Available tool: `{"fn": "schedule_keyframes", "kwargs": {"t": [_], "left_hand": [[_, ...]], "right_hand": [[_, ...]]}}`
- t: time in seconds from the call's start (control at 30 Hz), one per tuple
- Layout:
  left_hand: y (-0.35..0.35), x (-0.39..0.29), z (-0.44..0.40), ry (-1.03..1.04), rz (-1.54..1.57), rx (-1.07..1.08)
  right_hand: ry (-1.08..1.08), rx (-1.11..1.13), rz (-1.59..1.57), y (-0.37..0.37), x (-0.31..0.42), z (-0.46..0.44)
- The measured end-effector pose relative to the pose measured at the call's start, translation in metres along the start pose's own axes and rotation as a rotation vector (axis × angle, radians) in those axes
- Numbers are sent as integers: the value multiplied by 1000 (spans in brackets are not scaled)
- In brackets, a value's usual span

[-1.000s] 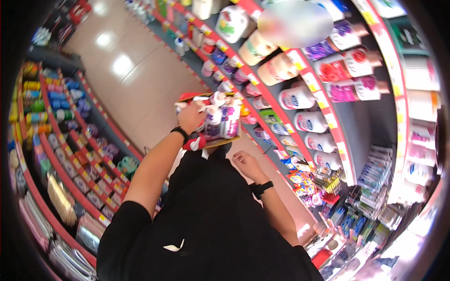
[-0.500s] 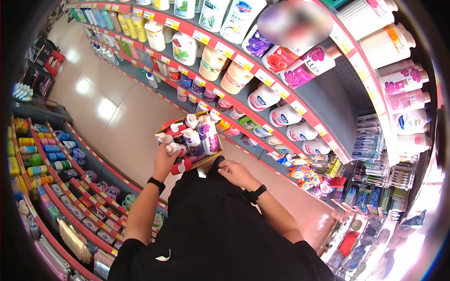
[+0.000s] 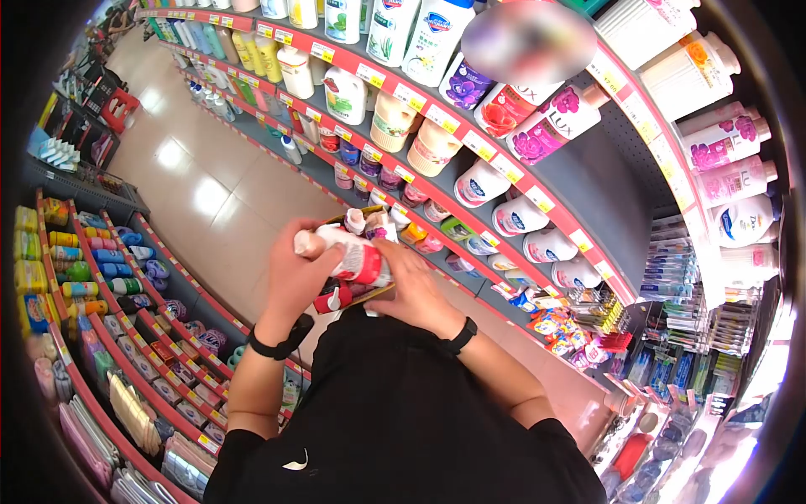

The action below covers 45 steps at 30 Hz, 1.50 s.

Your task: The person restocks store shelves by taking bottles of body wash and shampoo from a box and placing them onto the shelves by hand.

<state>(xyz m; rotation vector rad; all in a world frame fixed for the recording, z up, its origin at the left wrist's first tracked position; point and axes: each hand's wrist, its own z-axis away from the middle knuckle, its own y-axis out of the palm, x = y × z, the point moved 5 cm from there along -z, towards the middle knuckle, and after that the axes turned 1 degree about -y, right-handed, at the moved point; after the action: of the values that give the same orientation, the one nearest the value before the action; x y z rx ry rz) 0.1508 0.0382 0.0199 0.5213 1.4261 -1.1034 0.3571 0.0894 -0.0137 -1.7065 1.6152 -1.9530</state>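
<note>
A white pump bottle with a red label (image 3: pixel 363 263) lies tilted above a carton of bottles. My left hand (image 3: pixel 295 267) is closed round its upper end, by the pale pump top. My right hand (image 3: pixel 413 284) is at the bottle's lower end, fingers on the far side and thumb on the near side. Beneath, the yellow-edged carton (image 3: pixel 379 292) is partly hidden by both hands. A white-capped bottle (image 3: pixel 355 220) stands up at its far side, and a red pump top (image 3: pixel 332 299) shows at the near left corner.
Shelves with red price rails (image 3: pixel 437 118) curve along the right, holding body-wash bottles (image 3: pixel 550 126) and tubs. On the left, lower shelves hold rolled packs (image 3: pixel 80 290) and boxes. A tiled aisle floor (image 3: pixel 210 197) runs between. Toothbrush packs (image 3: pixel 667 269) hang at right.
My left hand has lifted the red-labelled bottle and tipped it over the carton. From the carton's near edge, my right hand has moved up to the bottle's lower end. The view has shifted slightly.
</note>
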Motion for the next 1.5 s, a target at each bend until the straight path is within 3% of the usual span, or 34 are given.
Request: {"fn": "schedule_keyframes", "kwargs": {"t": [0.07,0.13,0.2,0.23,0.27,0.33,0.37,0.4,0.47,0.63,0.83,0.93,1.0,1.07,1.13,1.37,1.47,1.5], "left_hand": [[16,-23,-2,78,198,88],[29,-45,-1,104,180,92],[45,-62,-2,160,495,270],[51,-56,-4,188,473,420],[57,-54,-7,187,469,422],[71,-56,-7,400,289,438],[84,-51,-8,376,310,539],[89,-47,-5,371,307,544],[107,-43,8,271,267,592],[124,-44,19,90,434,679],[127,-49,19,95,399,673],[131,-46,22,10,525,700],[134,-42,21,74,454,700],[133,-47,23,137,383,699],[132,-56,29,-19,489,759],[136,-53,29,127,473,716],[138,-52,29,103,484,701],[135,-50,25,196,353,652]], "right_hand": [[167,-85,-63,-3,-11,0],[135,-131,5,-16,-11,3],[113,-177,-291,-27,-15,8],[123,-166,-461,-29,-20,13],[124,-168,-464,-36,-24,18],[427,18,-1028,-32,-39,32],[328,-4,-1125,-43,-31,30],[332,-8,-1131,-44,-35,33],[436,-115,-1443,-43,-42,37],[508,-166,-1544,-57,-35,39],[536,-198,-1577,-57,-45,47],[384,-66,-1745,-54,-51,50],[290,37,-1820,-55,-47,48],[330,17,-1825,-55,-38,47],[457,-116,-1698,-56,-36,46],[282,90,-1873,-59,-38,45],[439,-37,-1629,-57,-54,55],[468,-25,-1472,-61,-56,56]]}}
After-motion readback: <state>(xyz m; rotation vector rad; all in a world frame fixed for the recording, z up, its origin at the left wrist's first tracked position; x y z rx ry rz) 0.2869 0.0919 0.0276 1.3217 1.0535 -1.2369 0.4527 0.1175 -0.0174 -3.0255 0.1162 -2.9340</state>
